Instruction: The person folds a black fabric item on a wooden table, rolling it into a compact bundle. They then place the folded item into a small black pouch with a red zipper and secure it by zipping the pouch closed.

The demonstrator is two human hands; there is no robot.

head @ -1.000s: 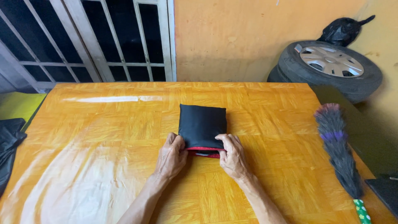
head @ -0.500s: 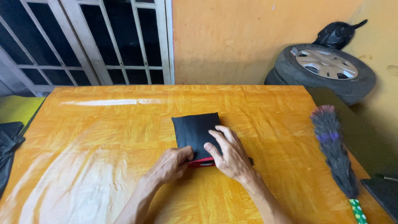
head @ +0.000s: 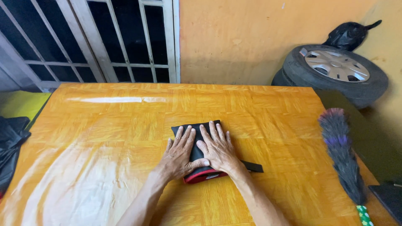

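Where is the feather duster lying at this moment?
The feather duster lies at the right edge of the table, right of both hands and the black folded cloth, in front of the tyre.

My one camera sits on my head, looking forward and down over the bench (head: 104,125), close above my hands (head: 201,152).

Both forearms reach up from the bottom edge and converge toward the middle. The left hand (head: 179,152) lies palm down, fingers straight and slightly spread, pointing away from the body, thumb angled toward the other hand. The right hand (head: 217,148) lies flat just beside it, fingers extended and fanned, its thumb side touching the left. Both wrists are bare and low.
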